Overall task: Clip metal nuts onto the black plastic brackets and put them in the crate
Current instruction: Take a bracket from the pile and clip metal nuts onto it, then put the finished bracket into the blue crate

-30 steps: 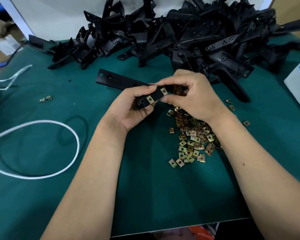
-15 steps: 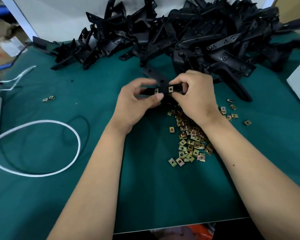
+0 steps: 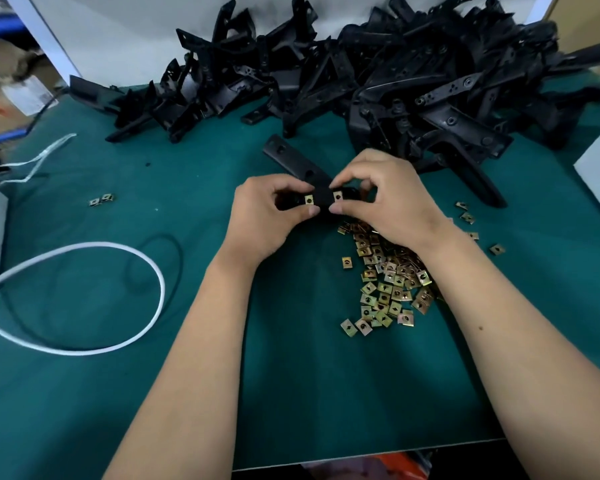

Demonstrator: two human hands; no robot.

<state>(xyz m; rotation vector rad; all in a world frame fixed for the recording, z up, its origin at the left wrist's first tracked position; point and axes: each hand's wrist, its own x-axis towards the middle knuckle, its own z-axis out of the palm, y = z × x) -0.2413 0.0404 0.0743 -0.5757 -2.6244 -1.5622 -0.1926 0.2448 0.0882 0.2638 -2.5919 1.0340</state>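
While the big heap of black plastic brackets [image 3: 378, 84] lies as it did along the back of the green table mat [image 3: 291, 393], and the white cable loop [image 3: 84, 299] on the left has not shifted, the work in the middle has moved on. The long black plastic bracket [image 3: 293, 161] in hand was lying almost level across the mat a second ago, its far end out to the left; it now points away and up-left, with its near end drawn in between both hands above the mat.

The left hand [image 3: 267, 216] holds that near end, thumb and forefinger curled closed on it. The right hand [image 3: 392, 199] pinches it from the other side, thumb below and forefinger above.

The loose pile of brass-coloured square metal nuts [image 3: 388, 282] lies under and just beside the right wrist, much as before.

Smallest of all, two nuts sit on the bracket: the left clip nut [image 3: 309, 199] and the right clip nut [image 3: 337, 196], side by side with a black strip between them. Both seem seated, so this bracket is probably close to ready for the crate, which is not in view.
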